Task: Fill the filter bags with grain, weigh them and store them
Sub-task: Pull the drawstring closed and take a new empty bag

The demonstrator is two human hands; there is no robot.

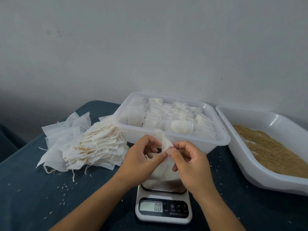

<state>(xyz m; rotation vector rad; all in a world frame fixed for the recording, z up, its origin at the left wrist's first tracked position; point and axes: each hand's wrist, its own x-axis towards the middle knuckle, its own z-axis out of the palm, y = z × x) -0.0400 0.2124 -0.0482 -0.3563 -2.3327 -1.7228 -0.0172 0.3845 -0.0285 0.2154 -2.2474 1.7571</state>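
Both hands hold one white filter bag (pixel 164 170) above the scale (pixel 164 208), whose display reads 0.0. My left hand (pixel 141 157) pinches the bag's top edge from the left. My right hand (pixel 190 162) pinches the same edge from the right, fingers curled. The bag's lower part hangs between my palms, just over the scale's steel plate (pixel 165 187); I cannot tell whether it touches. A pile of empty filter bags (pixel 83 144) with strings lies to the left. The clear storage box (pixel 221 139) behind my hands holds several filled bags. A white tray (pixel 260 177) at right holds grain (pixel 273 152).
Everything stands on a dark blue table (pixel 33 197) against a pale wall. Loose grains (pixel 65 187) lie scattered on the table left of the scale and on the bag pile. The table's left edge drops off near the pile.
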